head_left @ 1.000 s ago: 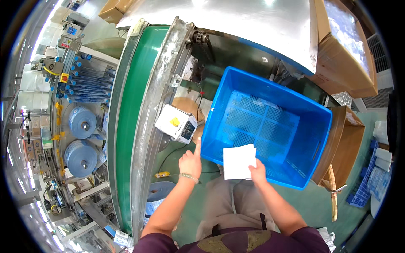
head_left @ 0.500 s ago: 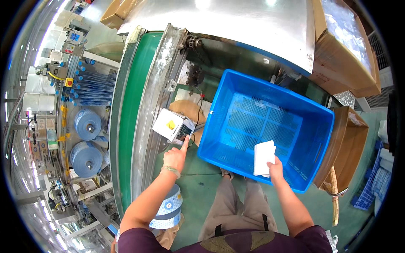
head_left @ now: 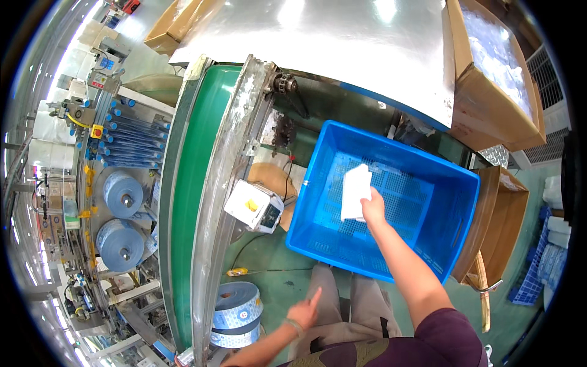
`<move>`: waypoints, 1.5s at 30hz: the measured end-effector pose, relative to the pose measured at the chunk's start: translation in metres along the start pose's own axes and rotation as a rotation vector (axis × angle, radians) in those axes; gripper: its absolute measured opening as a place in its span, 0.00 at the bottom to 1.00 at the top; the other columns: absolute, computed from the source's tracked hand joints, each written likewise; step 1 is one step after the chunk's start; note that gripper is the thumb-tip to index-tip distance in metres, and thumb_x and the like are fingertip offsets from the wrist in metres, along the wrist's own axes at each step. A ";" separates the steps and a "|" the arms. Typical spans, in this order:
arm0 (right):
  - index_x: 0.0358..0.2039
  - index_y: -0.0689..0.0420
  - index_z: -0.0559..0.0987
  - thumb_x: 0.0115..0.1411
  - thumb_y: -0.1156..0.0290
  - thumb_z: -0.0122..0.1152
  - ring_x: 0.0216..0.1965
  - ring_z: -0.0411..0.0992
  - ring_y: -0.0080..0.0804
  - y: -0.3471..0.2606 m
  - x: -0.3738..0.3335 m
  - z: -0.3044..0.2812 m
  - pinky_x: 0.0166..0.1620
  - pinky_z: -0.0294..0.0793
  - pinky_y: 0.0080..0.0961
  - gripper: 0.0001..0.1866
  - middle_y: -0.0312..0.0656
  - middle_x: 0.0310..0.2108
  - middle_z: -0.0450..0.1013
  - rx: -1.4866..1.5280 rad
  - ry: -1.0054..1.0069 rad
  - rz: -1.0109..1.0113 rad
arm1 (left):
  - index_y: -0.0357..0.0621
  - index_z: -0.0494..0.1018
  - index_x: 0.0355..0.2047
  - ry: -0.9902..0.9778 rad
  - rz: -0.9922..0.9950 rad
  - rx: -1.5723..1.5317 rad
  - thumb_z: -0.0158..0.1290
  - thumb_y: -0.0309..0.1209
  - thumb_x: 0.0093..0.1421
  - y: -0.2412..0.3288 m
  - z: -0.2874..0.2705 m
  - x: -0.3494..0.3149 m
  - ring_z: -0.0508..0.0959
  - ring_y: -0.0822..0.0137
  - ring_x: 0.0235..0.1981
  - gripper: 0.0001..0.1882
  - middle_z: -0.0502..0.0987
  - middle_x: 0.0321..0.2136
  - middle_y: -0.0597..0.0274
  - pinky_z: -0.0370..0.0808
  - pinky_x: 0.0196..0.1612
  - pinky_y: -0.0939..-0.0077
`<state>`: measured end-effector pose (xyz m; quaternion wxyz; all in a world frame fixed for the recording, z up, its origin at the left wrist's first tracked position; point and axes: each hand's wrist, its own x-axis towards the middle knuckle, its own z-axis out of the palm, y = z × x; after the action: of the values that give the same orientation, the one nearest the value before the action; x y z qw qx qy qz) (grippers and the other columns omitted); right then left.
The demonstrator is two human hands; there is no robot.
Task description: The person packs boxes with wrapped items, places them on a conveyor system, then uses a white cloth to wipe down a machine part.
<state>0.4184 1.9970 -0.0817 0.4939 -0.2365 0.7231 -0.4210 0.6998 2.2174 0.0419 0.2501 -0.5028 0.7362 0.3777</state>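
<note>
My right hand (head_left: 373, 208) grips a thin stack of white sheets (head_left: 356, 191) by its right side, over the inside of a blue plastic crate (head_left: 324, 252). Whether the sheets are paper or cloth I cannot tell. Mesh-like slots cover the crate's floor. My left hand (head_left: 304, 312) is in front of my legs, its index finger stretched out and the others partly curled, with nothing in it. Left of the crate, a small white box-shaped device (head_left: 247, 205) with a yellow label and a dark panel sits beside the conveyor frame.
A green conveyor belt (head_left: 202, 153) runs along the left, with a steel table (head_left: 318, 37) at the far side. Cardboard boxes (head_left: 498, 104) stand at the right. Printed film rolls (head_left: 235, 303) lie on the floor near my left arm; a machine with blue rolls (head_left: 122, 194) is farther left.
My left hand has drawn back from the white device toward my body. My right hand has carried the white sheets forward and left, farther over the crate. The view has shifted slightly.
</note>
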 end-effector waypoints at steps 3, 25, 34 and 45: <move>0.48 0.64 0.73 0.51 0.83 0.48 0.46 0.73 0.40 -0.030 0.044 0.031 0.50 0.70 0.31 0.21 0.50 0.44 0.75 -0.006 0.046 -0.042 | 0.52 0.46 0.67 -0.051 -0.025 -0.204 0.51 0.47 0.58 -0.015 0.096 -0.009 0.73 0.54 0.47 0.41 0.73 0.45 0.48 0.70 0.49 0.52; 0.53 0.60 0.70 0.57 0.75 0.47 0.48 0.72 0.43 -0.091 0.233 0.165 0.52 0.70 0.37 0.22 0.47 0.48 0.73 0.768 -0.294 0.185 | 0.58 0.65 0.58 -0.001 0.137 -0.055 0.52 0.60 0.53 -0.097 0.111 0.004 0.65 0.60 0.55 0.35 0.64 0.55 0.64 0.57 0.58 0.53; 0.55 0.61 0.69 0.59 0.67 0.44 0.51 0.71 0.42 -0.104 0.212 0.149 0.57 0.67 0.37 0.24 0.48 0.53 0.71 0.996 -0.506 0.278 | 0.58 0.65 0.58 -0.070 0.110 -0.058 0.50 0.60 0.54 -0.091 0.099 0.009 0.65 0.58 0.55 0.35 0.64 0.56 0.63 0.56 0.59 0.52; 0.52 0.63 0.70 0.46 0.74 0.52 0.49 0.72 0.44 -0.091 0.198 0.142 0.58 0.66 0.40 0.28 0.49 0.48 0.73 1.079 -0.780 0.284 | 0.56 0.64 0.58 -0.154 0.048 -0.101 0.48 0.59 0.56 -0.079 0.098 0.010 0.62 0.57 0.59 0.35 0.63 0.57 0.61 0.52 0.62 0.50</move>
<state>0.4628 1.7454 -0.1294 0.8179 0.0059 0.2047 -0.5376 0.7681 2.2744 -0.0474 0.2713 -0.4662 0.7068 0.4577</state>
